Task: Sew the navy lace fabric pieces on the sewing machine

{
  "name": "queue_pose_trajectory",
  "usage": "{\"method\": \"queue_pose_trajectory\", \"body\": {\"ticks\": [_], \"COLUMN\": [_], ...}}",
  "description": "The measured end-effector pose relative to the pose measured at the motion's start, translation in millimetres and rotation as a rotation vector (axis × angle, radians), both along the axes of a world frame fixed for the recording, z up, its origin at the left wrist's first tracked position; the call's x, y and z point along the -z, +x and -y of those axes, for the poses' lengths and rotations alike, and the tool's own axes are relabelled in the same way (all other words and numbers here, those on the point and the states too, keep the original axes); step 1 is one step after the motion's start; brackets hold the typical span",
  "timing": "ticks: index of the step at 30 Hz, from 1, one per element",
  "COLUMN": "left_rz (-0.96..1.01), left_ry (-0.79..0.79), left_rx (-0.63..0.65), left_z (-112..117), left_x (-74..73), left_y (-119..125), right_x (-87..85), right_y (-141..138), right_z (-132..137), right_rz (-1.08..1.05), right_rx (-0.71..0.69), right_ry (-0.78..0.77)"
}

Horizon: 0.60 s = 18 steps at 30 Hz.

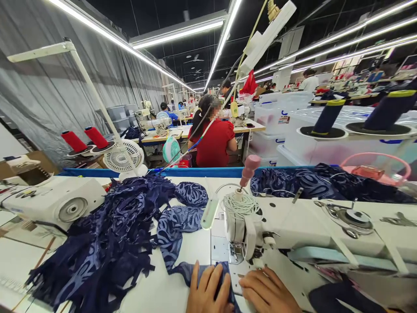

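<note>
Left hand (208, 289) lay flat and open, fingers spread, palm down on the near end of a navy patterned strip (172, 250); it pressed the cloth to the table (195, 243) rather than gripping it. Right hand (267, 291) rested just beside it on the white machine bed, likewise flat with fingers loosely together and nothing closed in it; whether its fingertips touched the cloth's edge could not be told. Of the two, the left hand was the one on the strip, and the right stood just clear of it, on the machine's side. The strip's long axis ran from beneath the left palm away from the person and to the left, then curved back up toward the large heap of navy pieces (107, 243) on the left of the table. Its near end pointed rightward, toward the presser foot (235, 253), which sat just beyond the fingertips and between the two hands. The sewing machine head (283, 226) extended to the right of the foot, a coil of white cord (241, 203) on top of it. A second heap of navy cloth (312, 182) lay behind the machine, well apart from both hands.
</note>
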<state>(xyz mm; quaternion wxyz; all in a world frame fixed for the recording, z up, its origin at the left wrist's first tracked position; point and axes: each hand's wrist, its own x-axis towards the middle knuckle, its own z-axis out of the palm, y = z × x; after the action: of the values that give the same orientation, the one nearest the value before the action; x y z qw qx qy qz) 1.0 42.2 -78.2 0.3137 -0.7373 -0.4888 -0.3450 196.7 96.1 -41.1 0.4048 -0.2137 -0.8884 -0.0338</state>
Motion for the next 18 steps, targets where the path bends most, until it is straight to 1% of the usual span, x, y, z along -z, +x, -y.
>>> {"method": "queue_pose_trajectory", "body": {"ticks": [2,4,7,12,16,18], "left_rz": [-0.006,-0.005,0.025,0.090,0.087,0.074], "left_ry": [0.006,0.022,0.020,-0.041,-0.138,-0.154], "left_rx": [0.035,0.053,0.042,0.008,-0.001,-0.010], "left_z": [-8.1,-13.5,-20.1,-28.3,-27.6,-25.5], "left_x": [-7.0,-13.0,-17.9,-18.4,-18.1,-15.5], "left_y": [9.1,13.1,16.3,21.2,22.8,21.0], "right_x": [-1.6,-4.6,-7.1,-9.0,-19.4,-22.1], "right_y": [1.8,3.4,5.8,10.1,10.0,8.9], "right_z": [-1.1,-2.4,-4.7,-4.8,-3.6,-5.3], "right_rz": [-0.015,-0.054,0.020,-0.004,-0.030,-0.035], "right_rx": [0.021,0.049,0.056,0.096,0.047,0.017], "right_ry": [-0.014,-0.011,-0.028,-0.061,-0.076,-0.057]}}
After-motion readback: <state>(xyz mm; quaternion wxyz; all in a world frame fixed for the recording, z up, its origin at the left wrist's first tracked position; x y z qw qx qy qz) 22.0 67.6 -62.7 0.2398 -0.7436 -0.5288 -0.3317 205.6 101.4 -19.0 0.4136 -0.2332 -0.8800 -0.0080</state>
